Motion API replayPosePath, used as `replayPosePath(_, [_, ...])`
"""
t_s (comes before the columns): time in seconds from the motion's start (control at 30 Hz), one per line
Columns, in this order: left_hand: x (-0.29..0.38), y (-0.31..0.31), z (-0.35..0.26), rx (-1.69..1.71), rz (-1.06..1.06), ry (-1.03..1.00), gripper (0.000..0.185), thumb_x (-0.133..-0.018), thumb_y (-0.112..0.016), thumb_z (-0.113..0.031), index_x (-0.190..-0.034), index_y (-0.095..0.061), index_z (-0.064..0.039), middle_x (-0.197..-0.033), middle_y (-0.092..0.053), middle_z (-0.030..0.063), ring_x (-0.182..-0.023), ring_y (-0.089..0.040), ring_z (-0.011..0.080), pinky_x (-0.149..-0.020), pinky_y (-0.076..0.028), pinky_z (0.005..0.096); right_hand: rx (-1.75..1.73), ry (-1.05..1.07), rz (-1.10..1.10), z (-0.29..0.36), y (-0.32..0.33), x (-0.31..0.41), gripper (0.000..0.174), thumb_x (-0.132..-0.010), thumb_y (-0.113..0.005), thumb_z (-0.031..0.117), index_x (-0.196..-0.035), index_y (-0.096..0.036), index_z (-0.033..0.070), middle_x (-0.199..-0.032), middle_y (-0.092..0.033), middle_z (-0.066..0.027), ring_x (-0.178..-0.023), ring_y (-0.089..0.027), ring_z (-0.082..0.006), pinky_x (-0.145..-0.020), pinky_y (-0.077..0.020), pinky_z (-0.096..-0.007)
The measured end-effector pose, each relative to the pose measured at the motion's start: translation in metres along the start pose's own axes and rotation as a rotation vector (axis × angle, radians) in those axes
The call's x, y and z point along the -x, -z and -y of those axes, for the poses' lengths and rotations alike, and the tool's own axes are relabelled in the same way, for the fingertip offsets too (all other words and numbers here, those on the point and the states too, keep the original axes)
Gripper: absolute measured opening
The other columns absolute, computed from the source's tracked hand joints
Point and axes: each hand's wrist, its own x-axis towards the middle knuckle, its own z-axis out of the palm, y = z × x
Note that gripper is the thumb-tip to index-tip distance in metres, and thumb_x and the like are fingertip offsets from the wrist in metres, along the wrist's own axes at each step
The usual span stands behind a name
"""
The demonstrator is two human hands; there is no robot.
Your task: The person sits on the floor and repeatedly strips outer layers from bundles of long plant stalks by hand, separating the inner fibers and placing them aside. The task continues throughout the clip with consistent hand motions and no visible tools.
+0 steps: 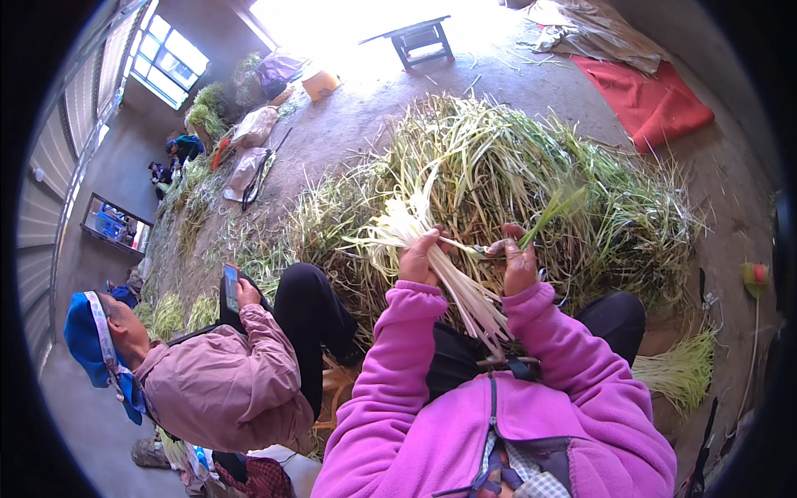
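My left hand (421, 258) is closed around a bundle of long pale stalks (457, 283), whose whitish tops fan out up and to the left while their lower ends hang toward my lap. A single stalk runs from it toward my right hand (518, 261). Between the fingers of my right hand is a piece of green leaf (551, 215), its tip blurred. Something small and dark lies at those fingers; what it is, I cannot tell. Just beyond both hands rises a large heap of green and dry stalks (485, 162).
At left a person in a blue head covering (218, 380) sits close by, holding a phone (231, 287). A bunch of pale green stalks (679, 370) lies at right. Farther off are a red cloth (654, 103), a yellow bucket (320, 84) and a small table (418, 42).
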Motion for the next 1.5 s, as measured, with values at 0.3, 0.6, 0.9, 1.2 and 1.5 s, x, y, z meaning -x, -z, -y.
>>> replayPosePath(0.3, [-0.005, 0.002, -0.013, 0.167, -0.034, 0.031, 0.015, -0.079, -0.054, 0.001, -0.092, -0.051, 0.005, -0.088, -0.056, 0.0145, -0.078, -0.058, 0.0210, -0.070, -0.053, 0.0275, -0.026, -0.056, 0.024, 0.062, 0.061, 0.019, 0.023, -0.089, -0.037, 0.007, -0.110, -0.041, 0.003, -0.063, -0.042, 0.0003, -0.053, -0.041, -0.0075, -0.052, -0.0410, -0.0214])
replayPosePath(0.6, [-0.027, 0.044, -0.040, 0.243, -0.158, -0.042, 0.024, -0.076, -0.056, 0.002, -0.099, -0.049, 0.005, -0.088, -0.058, 0.0113, -0.073, -0.059, 0.0187, -0.064, -0.055, 0.0267, -0.029, -0.160, -0.114, 0.151, 0.180, 0.016, 0.028, -0.088, -0.040, 0.012, -0.114, -0.042, 0.002, -0.057, -0.036, 0.0009, -0.035, -0.034, -0.0066, -0.029, -0.0309, -0.0184])
replayPosePath(0.9, [-0.022, 0.034, -0.042, 0.262, -0.076, -0.007, 0.025, -0.076, -0.057, 0.002, -0.100, -0.048, 0.003, -0.094, -0.057, 0.0118, -0.082, -0.059, 0.0213, -0.071, -0.054, 0.0294, 1.830, -0.646, -0.073, 0.167, 0.237, -0.051, 0.052, -0.080, -0.059, 0.023, -0.125, -0.036, 0.009, -0.132, -0.034, -0.0197, -0.119, -0.037, -0.0307, -0.101, -0.0284, -0.0412])
replayPosePath(1.2, [-0.007, 0.016, -0.020, 0.106, 0.058, 0.061, 0.028, -0.076, -0.057, 0.000, -0.103, -0.051, 0.006, -0.086, -0.059, 0.0129, -0.070, -0.057, 0.0180, -0.062, -0.050, 0.0250, 1.129, -0.085, 0.651, 0.075, 0.077, -0.015, 0.027, -0.088, -0.047, 0.024, -0.106, -0.055, 0.006, -0.097, -0.060, -0.0123, -0.088, -0.059, -0.0236, -0.079, -0.0462, -0.0324])
replayPosePath(1.5, [-0.005, 0.013, -0.019, 0.119, -0.020, 0.033, 0.031, -0.077, -0.057, 0.002, -0.105, -0.047, 0.006, -0.097, -0.058, 0.0138, -0.083, -0.058, 0.0212, -0.070, -0.052, 0.0285, 0.641, -0.391, 0.625, 0.043, 0.052, 0.015, 0.024, -0.085, -0.056, 0.026, -0.086, -0.056, 0.002, -0.069, -0.058, -0.0018, -0.063, -0.052, -0.0072, -0.059, -0.0436, -0.0224])
